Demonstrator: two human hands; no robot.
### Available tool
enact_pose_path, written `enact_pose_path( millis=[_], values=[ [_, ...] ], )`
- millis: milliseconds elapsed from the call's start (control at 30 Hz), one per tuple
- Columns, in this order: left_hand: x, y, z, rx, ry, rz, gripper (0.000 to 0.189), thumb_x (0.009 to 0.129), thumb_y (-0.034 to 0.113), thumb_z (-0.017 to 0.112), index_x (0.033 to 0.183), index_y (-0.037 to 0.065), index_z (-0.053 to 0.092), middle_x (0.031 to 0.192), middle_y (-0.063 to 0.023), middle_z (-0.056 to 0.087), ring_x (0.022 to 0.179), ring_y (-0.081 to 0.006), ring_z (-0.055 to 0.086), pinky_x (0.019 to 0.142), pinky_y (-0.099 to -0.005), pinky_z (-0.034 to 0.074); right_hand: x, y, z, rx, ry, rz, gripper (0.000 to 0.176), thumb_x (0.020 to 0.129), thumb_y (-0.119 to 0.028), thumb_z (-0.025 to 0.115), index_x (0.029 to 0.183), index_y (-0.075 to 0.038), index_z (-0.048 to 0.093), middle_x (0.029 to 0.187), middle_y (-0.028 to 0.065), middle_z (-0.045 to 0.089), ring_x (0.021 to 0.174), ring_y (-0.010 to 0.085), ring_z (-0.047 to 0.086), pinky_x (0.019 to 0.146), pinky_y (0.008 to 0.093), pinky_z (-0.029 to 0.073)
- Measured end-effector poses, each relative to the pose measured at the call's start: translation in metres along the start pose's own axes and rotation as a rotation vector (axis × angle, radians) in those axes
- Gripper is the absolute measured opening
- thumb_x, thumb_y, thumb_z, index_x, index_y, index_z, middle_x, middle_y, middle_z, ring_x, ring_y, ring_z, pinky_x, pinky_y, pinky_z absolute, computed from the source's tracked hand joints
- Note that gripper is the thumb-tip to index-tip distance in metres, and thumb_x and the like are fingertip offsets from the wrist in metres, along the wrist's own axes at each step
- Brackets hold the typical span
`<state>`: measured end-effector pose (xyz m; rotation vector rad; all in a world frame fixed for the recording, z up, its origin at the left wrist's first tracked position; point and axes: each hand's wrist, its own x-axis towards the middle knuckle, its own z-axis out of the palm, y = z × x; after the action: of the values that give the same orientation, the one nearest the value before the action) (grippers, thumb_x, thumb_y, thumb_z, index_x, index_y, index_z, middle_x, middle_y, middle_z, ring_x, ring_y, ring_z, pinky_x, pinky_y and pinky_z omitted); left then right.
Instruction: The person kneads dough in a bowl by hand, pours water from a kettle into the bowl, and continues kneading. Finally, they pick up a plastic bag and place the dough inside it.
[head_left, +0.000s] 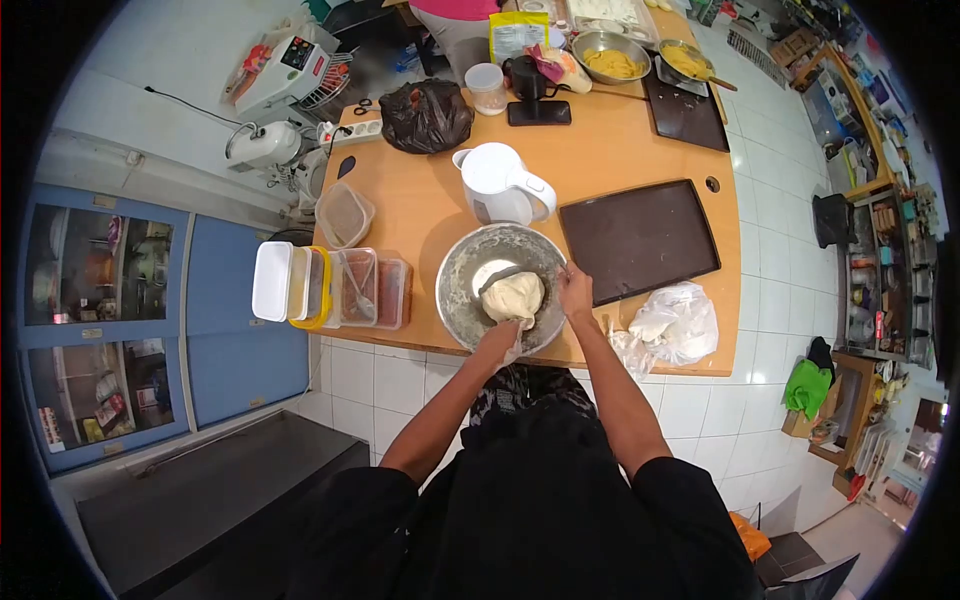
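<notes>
A lump of pale dough (514, 298) lies in a wide metal bowl (460, 292) at the table's front edge. My left hand (500, 343) reaches over the near rim and touches the dough's near side; its fingers are closed against the dough. At the bowl's right rim, my right hand (575, 292) grips the metal edge. Flour or dough residue coats the bowl's inner wall. Just behind the bowl stands a white electric kettle (492, 182).
A dark baking tray (642, 240) and a plastic bag (680, 322) lie to the right. Plastic containers (357, 288) stand left. Farther back are a black bag (427, 115), a tub (486, 88) and a bowl of yellow food (612, 62). A person (455, 35) stands beyond the table.
</notes>
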<state>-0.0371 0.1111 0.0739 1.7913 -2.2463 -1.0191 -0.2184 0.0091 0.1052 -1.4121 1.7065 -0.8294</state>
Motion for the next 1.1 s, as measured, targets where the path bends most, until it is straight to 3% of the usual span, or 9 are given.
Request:
enact_pose_path(
  millis=[133, 300, 500, 600, 700, 800, 933, 1033, 1100],
  values=[
    [-0.005, 0.035, -0.024, 0.029, -0.052, -0.023, 0.018, 0.084, 0.008, 0.051, 0.098, 0.003, 0.062, 0.091, -0.0223, 0.064, 0.086, -0.0375, 0.063, 0.072, -0.0452, 0.051, -0.002, 0.004, 0.005, -0.206, -0.057, -0.057, 0.015, 0.087, -0.016, 0.056, 0.089, -0.002, 0.059, 0.077, 0.0259, 0.061, 0.076, 0.0441, 0.061, 0.066, 0.0499, 0.046],
    [-0.025, 0.071, -0.029, -0.004, 0.244, 0.010, 0.023, 0.081, 0.007, 0.053, 0.101, 0.005, 0.065, 0.105, -0.0183, 0.061, 0.090, -0.0346, 0.063, 0.072, -0.0433, 0.052, -0.003, -0.009, 0.008, -0.364, -0.146, -0.099, 0.019, 0.086, -0.022, 0.060, 0.099, -0.009, 0.064, 0.078, 0.0259, 0.063, 0.079, 0.0459, 0.060, 0.069, 0.0500, 0.049],
    [-0.041, 0.075, -0.041, 0.208, 0.392, -0.007, 0.026, 0.081, 0.011, 0.056, 0.105, 0.006, 0.064, 0.116, -0.0135, 0.058, 0.108, -0.0304, 0.056, 0.082, -0.0394, 0.051, -0.015, 0.012, 0.001, 0.175, -0.145, -0.043, 0.035, 0.094, -0.025, 0.055, 0.123, -0.005, 0.056, 0.099, 0.0200, 0.067, 0.090, 0.0306, 0.066, 0.082, 0.0377, 0.050],
    [-0.037, 0.084, -0.046, 0.160, 0.406, -0.151, 0.027, 0.081, 0.010, 0.055, 0.105, 0.002, 0.063, 0.111, -0.0172, 0.059, 0.104, -0.0305, 0.057, 0.084, -0.0396, 0.050, -0.039, 0.034, 0.006, 0.401, -0.150, -0.103, 0.035, 0.097, -0.021, 0.050, 0.125, 0.000, 0.054, 0.109, 0.0152, 0.065, 0.100, 0.0206, 0.061, 0.089, 0.0313, 0.045],
    [-0.019, 0.052, 0.016, 0.235, 0.464, 0.051, 0.024, 0.080, 0.010, 0.056, 0.101, 0.001, 0.063, 0.100, -0.0188, 0.062, 0.097, -0.0309, 0.060, 0.081, -0.0411, 0.050, -0.052, 0.022, 0.010, 0.562, -0.118, 0.031, 0.033, 0.098, -0.020, 0.048, 0.124, 0.001, 0.054, 0.114, 0.0139, 0.062, 0.104, 0.0190, 0.057, 0.092, 0.0286, 0.042],
    [-0.005, 0.072, 0.023, 0.137, 0.026, -0.129, 0.019, 0.080, 0.008, 0.055, 0.096, 0.000, 0.061, 0.091, -0.0194, 0.064, 0.092, -0.0332, 0.062, 0.079, -0.0421, 0.051, -0.048, 0.025, 0.021, 0.553, -0.102, 0.030, 0.031, 0.098, -0.018, 0.047, 0.122, 0.000, 0.055, 0.108, 0.0148, 0.064, 0.099, 0.0188, 0.060, 0.088, 0.0285, 0.044],
    [0.010, 0.057, 0.029, 0.134, -0.056, 0.031, 0.012, 0.080, 0.004, 0.052, 0.086, 0.000, 0.062, 0.095, -0.0232, 0.065, 0.091, -0.0325, 0.065, 0.076, -0.0434, 0.052, -0.042, 0.039, 0.030, 0.375, -0.069, -0.025, 0.028, 0.097, -0.016, 0.048, 0.120, -0.002, 0.057, 0.097, 0.0167, 0.066, 0.087, 0.0179, 0.061, 0.079, 0.0295, 0.047],
    [-0.007, 0.048, 0.033, 0.096, 0.122, 0.256, 0.009, 0.079, 0.004, 0.056, 0.082, -0.001, 0.063, 0.090, -0.0238, 0.065, 0.087, -0.0332, 0.066, 0.075, -0.0446, 0.053, -0.041, 0.014, 0.020, 0.284, -0.048, 0.012, 0.027, 0.096, -0.016, 0.050, 0.118, -0.003, 0.058, 0.091, 0.0185, 0.066, 0.079, 0.0192, 0.062, 0.075, 0.0307, 0.048],
    [-0.026, 0.075, -0.004, 0.147, 0.033, 0.164, 0.012, 0.082, 0.004, 0.052, 0.086, -0.002, 0.061, 0.082, -0.0221, 0.064, 0.078, -0.0371, 0.065, 0.069, -0.0456, 0.052, -0.044, 0.005, 0.014, 0.196, -0.075, 0.096, 0.026, 0.096, -0.016, 0.050, 0.117, -0.003, 0.059, 0.090, 0.0193, 0.067, 0.077, 0.0205, 0.062, 0.073, 0.0310, 0.048]
  ],
)
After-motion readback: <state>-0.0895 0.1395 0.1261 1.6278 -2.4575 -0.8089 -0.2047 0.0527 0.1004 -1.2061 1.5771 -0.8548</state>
